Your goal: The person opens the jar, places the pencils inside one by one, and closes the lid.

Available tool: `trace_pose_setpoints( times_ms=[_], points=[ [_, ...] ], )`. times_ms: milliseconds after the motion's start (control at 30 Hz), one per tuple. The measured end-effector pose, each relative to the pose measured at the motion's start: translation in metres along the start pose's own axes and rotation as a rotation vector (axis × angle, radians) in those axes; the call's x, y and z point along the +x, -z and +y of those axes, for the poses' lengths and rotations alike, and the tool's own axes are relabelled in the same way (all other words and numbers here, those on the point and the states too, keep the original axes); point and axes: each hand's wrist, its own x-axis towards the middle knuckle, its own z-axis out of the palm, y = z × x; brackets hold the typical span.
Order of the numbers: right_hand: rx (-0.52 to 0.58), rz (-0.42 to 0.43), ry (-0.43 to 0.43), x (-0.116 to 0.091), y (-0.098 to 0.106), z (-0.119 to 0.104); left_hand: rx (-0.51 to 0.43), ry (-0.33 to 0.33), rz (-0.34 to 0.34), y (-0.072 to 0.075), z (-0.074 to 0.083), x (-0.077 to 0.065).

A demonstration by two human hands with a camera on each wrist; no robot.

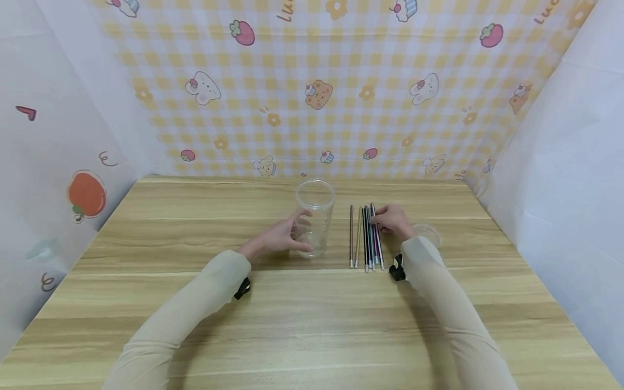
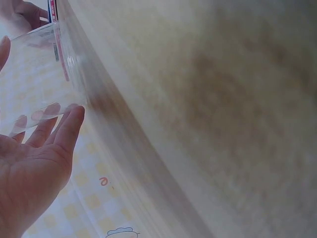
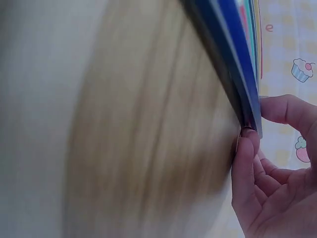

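Observation:
A tall clear plastic cup [image 1: 320,219] stands upright on the table. My left hand [image 1: 279,236] holds its left side, thumb at the front and fingers spread round the back; through the clear wall those fingers [image 2: 45,113] show. Right of the cup, several pencils [image 1: 366,241] lie side by side, their white eraser ends toward me. My right hand [image 1: 391,219] is at the far end of the rightmost ones. Between thumb and fingers it pinches a blue-looking pencil [image 3: 230,34]; whether others are in the pinch is hard to tell.
A clear round lid [image 1: 429,235] lies on the wooden table [image 1: 292,325], partly behind my right wrist. Two pencils, one brown [image 1: 351,233] and one yellowish [image 1: 359,235], lie slightly apart from the bunch. A checked cloth [image 1: 273,59] hangs behind; white sheets flank the sides.

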Motion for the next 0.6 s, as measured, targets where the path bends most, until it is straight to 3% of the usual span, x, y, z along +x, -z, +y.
trace_pose_setpoints(
  times_ms=[267, 467, 600],
  points=[
    [0.099, -0.019, -0.005, 0.004, 0.001, 0.006, -0.022, 0.007, -0.02, 0.003, 0.027, -0.011],
    [0.194, -0.08, 0.014, 0.004, 0.007, 0.011, -0.013, 0.002, -0.005, 0.001, 0.002, 0.0],
    [0.289, -0.129, 0.022, 0.004, 0.011, 0.016, 0.003, 0.008, 0.004, 0.0, 0.0, 0.0]
  ],
)
